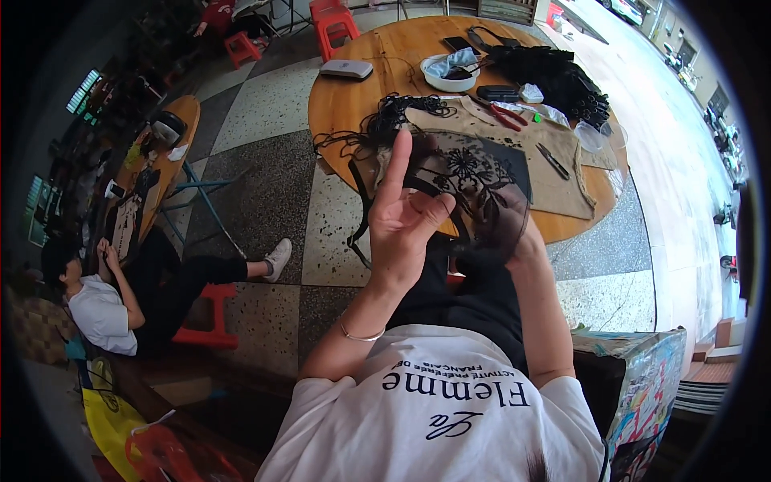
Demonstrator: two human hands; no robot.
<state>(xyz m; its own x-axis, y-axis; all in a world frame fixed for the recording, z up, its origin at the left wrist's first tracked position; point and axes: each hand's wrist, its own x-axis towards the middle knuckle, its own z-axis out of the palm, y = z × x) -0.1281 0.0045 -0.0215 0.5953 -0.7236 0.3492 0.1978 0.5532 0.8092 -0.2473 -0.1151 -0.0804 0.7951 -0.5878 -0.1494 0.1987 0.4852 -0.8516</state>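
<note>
Above the near edge of the round table I hold a sheer black lace piece with floral embroidery and a black band along its edge. My left hand pinches the band between the thumb and curled fingers, its index finger stretched upward. My right hand is at the right side of the lace, which covers most of its fingers. A beige cloth lies beneath on the table. Tangled black cords are heaped beyond my left hand. Black-handled snips and red-handled pliers rest on the cloth.
The round wooden table also carries a white bowl, a grey case and a black fabric pile. Another person sits at a table on the left. Red stools stand beyond. A printed box is at my right.
</note>
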